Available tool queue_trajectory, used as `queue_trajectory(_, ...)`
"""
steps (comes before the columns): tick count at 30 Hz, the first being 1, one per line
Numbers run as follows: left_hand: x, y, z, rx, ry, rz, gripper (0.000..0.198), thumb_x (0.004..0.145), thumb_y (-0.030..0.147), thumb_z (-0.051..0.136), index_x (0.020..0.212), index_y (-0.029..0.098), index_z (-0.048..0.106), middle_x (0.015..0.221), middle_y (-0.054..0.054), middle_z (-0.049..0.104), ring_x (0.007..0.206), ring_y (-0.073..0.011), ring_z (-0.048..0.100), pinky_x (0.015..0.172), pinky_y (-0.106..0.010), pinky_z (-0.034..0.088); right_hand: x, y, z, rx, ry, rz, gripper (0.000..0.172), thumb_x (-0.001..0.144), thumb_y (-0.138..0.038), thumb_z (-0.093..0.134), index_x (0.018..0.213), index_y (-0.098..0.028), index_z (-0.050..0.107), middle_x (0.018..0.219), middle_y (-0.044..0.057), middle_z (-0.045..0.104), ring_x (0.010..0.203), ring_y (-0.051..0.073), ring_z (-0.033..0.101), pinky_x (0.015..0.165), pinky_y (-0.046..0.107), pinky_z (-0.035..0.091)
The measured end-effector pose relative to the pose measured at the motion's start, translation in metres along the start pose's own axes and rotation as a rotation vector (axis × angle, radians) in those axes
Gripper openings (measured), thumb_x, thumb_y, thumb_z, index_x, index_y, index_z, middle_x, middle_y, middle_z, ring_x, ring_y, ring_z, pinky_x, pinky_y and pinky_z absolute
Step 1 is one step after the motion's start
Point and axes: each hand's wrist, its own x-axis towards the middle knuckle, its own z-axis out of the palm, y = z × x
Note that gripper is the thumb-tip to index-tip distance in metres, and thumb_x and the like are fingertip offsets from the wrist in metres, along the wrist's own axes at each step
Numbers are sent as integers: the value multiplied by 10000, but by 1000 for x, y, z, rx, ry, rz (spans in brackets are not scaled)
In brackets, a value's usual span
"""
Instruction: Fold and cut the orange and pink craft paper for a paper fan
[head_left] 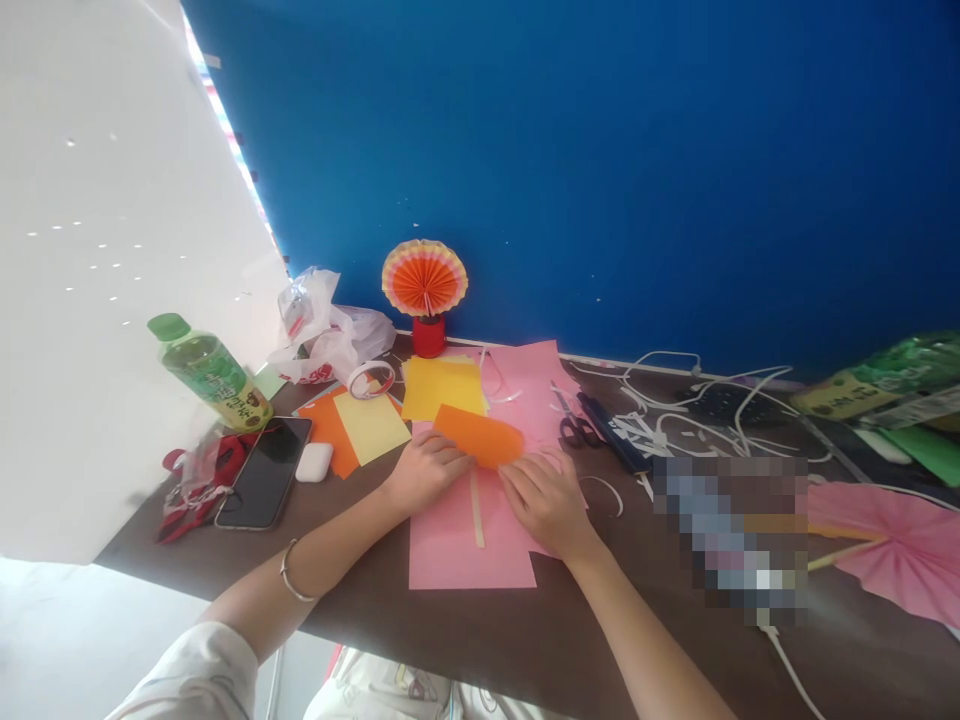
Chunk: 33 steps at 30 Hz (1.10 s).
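A rectangular sheet of orange paper [480, 435] is found at the middle of the dark brown tabletop [360, 585], over large pink paper sheets [472, 568], and is held at its near edge by both hands. At the near left corner, the fingers of the left hand [431, 470] are curled and drawn narrowly together on the paper. At the near right corner, the fingers of the right hand [546, 497] are bent and likewise held close. Both thumbs are largely hidden; how firmly the paper is pinched cannot be told.

The step in hand is judged to be work along that near edge; whether a crease is being formed cannot be confirmed. Equal tension should be kept at both corners, so that the edge is not skewed. If a fold is made, its line should be set parallel to the edge and pressed from the middle outward with flat fingertips. Bare thin paper should be handled lightly, as unwanted creases would be difficult to remove.

A narrow, straight, pale strip [478, 512] is noted on the pink paper between the hands; whether its far end is covered by the orange sheet cannot be established. It should be kept clear of any pressed line, since a ridge could be imprinted. The black-handled scissors [579, 432] are lying beyond the right hand, well placed apart from the fingers.
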Motion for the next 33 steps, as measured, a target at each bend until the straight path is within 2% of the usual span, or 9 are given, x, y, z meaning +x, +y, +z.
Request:
queue_trajectory(5,-2,-3,-3,-23,-39,-28,204,884,155,418,958,201,603,871,-20,693,839,-130,614,798,-307,417,-2,7,-4,-1,-10,-27,202,841,-132,418,782,-190,602,696,21,612,735,139,535,918,387,297)
queue_trajectory(12,-3,-7,-5,-58,-74,-47,226,886,151,400,956,197,611,870,-41,687,815,-136,619,770,-301,419,-1,16,-12,-2,15,-17,139,793,-99,468,736,-177,567,666,4,593,717,129,527,911,369,305)
queue_trajectory(15,-5,-11,-3,-80,-62,-106,211,876,168,420,923,186,624,813,-40,687,747,-143,620,699,-295,426,-3,25,-14,5,26,31,150,781,-92,465,687,-181,542,644,5,576,692,128,513,880,347,333)
queue_trajectory(18,-7,-10,0,-111,-52,-169,202,865,182,435,911,181,631,814,-47,685,748,-156,621,682,-299,428,-3,28,-15,12,117,129,122,779,-95,485,712,-177,546,669,17,594,712,137,521,849,335,354)
queue_trajectory(20,-6,-7,1,-144,-64,-123,212,864,171,431,964,181,618,863,-52,684,795,-159,621,723,-306,432,-1,23,-13,45,126,138,72,791,-135,515,800,-175,574,754,35,625,779,151,539,850,339,353)
queue_trajectory(22,-4,-4,2,-159,-83,-53,230,873,158,414,1012,182,596,895,-51,679,823,-148,617,767,-308,429,2,14,-10,79,71,86,85,806,-176,532,870,-182,589,822,43,638,826,161,544,865,350,343)
queue_trajectory(26,2,3,-1,-121,-94,20,227,894,140,377,1014,164,568,905,-55,668,852,-133,599,817,-301,412,4,-2,-3,94,-9,-21,162,836,-106,463,854,-180,606,752,25,630,768,145,536,876,360,346)
queue_trajectory(33,8,13,-6,-5,-159,65,201,901,153,356,871,169,554,781,-44,616,746,-139,555,679,-287,380,3,-9,5,112,-4,-1,224,845,-99,409,774,-173,608,701,34,598,721,139,512,871,367,358)
